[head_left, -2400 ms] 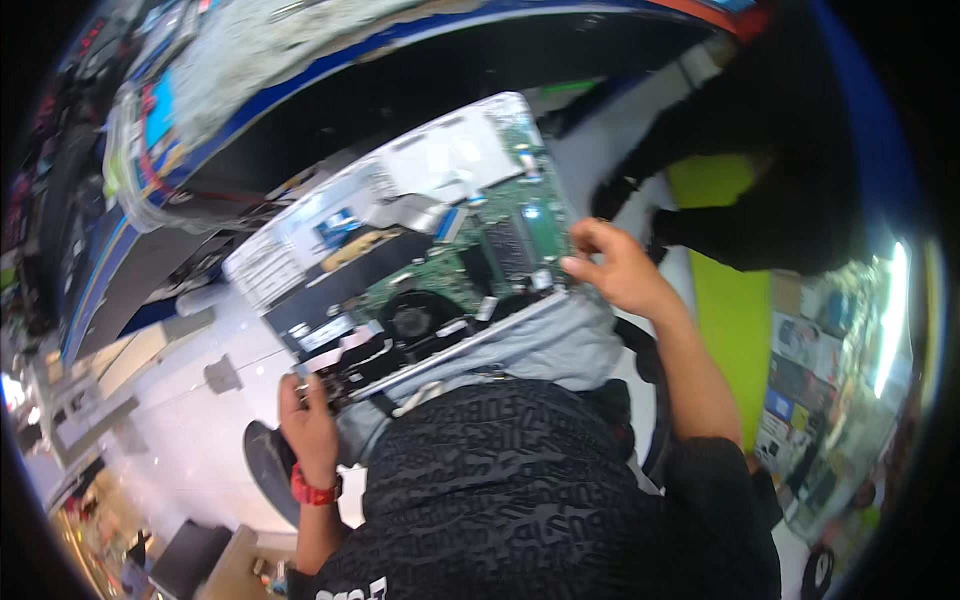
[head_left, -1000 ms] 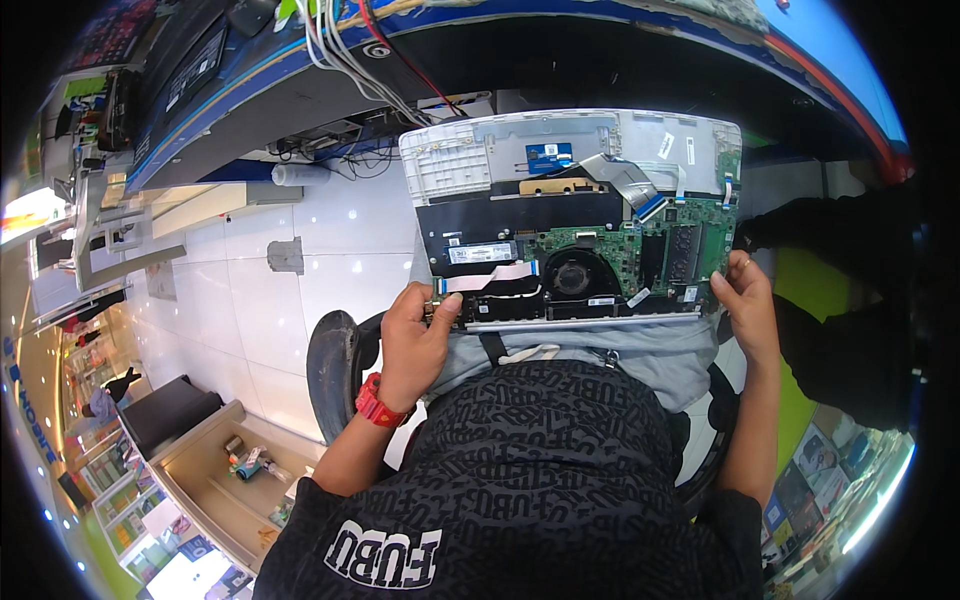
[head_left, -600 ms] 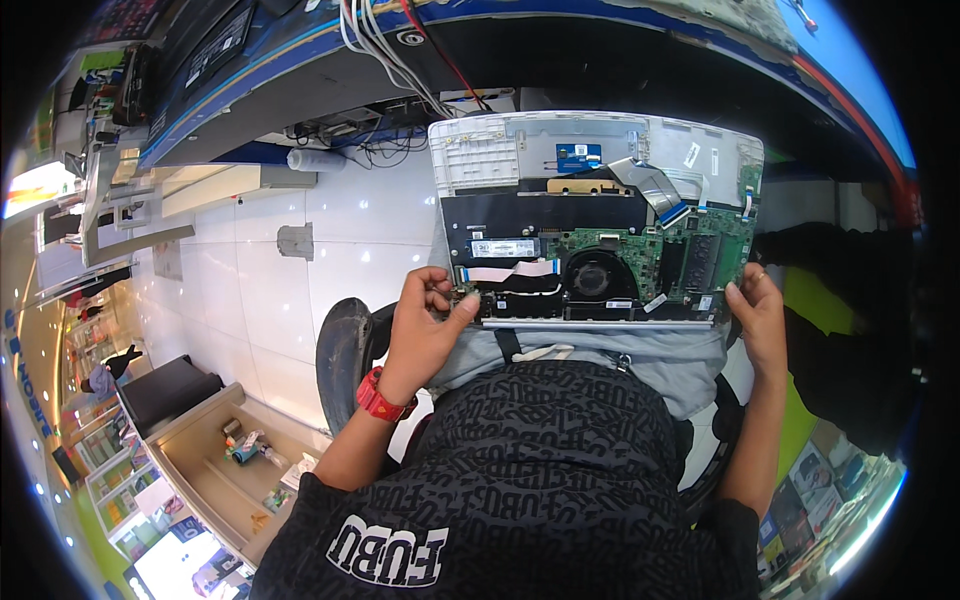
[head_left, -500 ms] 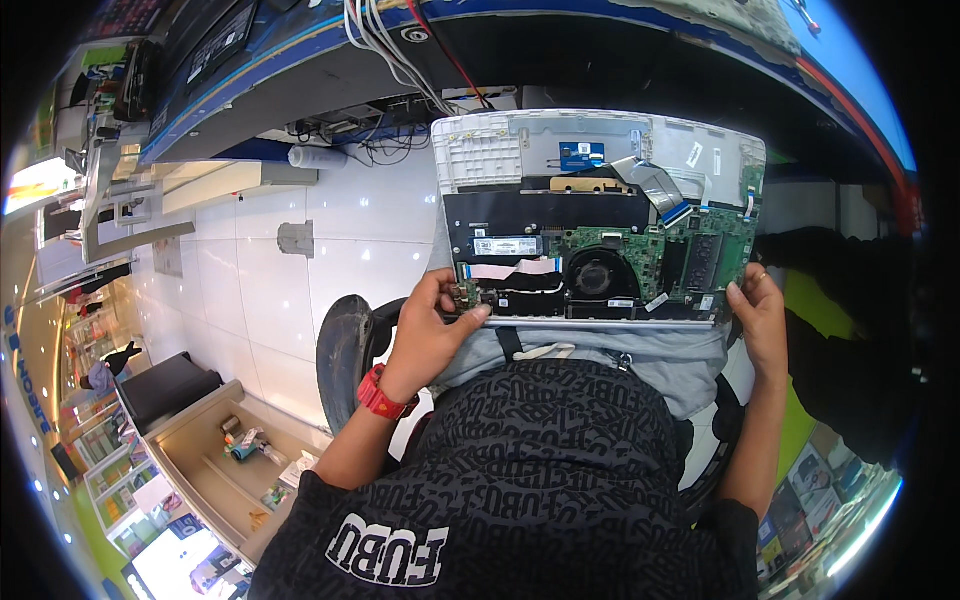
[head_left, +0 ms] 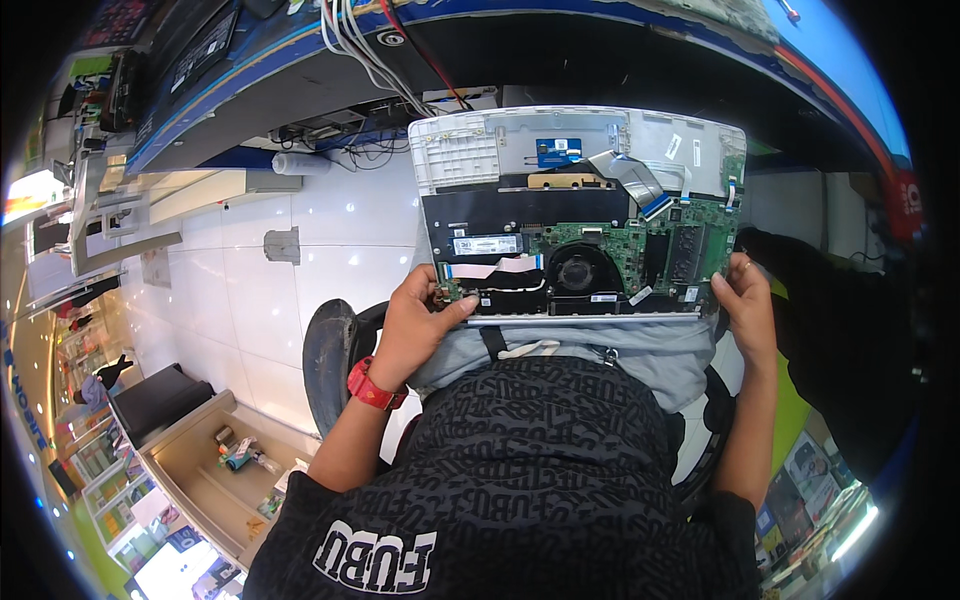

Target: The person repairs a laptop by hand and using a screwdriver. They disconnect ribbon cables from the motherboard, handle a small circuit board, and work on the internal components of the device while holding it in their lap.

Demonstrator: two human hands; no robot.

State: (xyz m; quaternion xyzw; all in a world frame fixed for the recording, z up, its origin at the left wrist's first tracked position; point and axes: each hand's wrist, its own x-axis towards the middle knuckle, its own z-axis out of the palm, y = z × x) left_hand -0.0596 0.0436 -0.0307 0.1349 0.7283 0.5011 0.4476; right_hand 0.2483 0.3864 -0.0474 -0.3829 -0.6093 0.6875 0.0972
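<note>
An opened laptop base (head_left: 480, 208), silver-edged with its insides exposed, rests at my lap. It carries a green circuit board (head_left: 622, 245), a round black fan (head_left: 580, 270) and a slim white-labelled stick (head_left: 487, 245). A wide ribbon cable (head_left: 632, 180) crosses its upper part, and a pinkish ribbon cable (head_left: 492, 268) runs along the lower left. My left hand (head_left: 425, 318) grips the lower left corner, thumb on top and fingers beneath. At the lower right edge, my right hand (head_left: 746, 305) pinches the base the same way. The base's underside is hidden.
A dark workbench edge (head_left: 590, 60) spans the space beyond the laptop, with white cables (head_left: 365, 55) hanging over it. To the left are an open drawer (head_left: 190, 455) with small items and a dark chair part (head_left: 335, 360). White tiled floor (head_left: 245, 330) lies between.
The laptop base and the surroundings sit slightly further left in the view. Both hands keep the same grip on the base.
</note>
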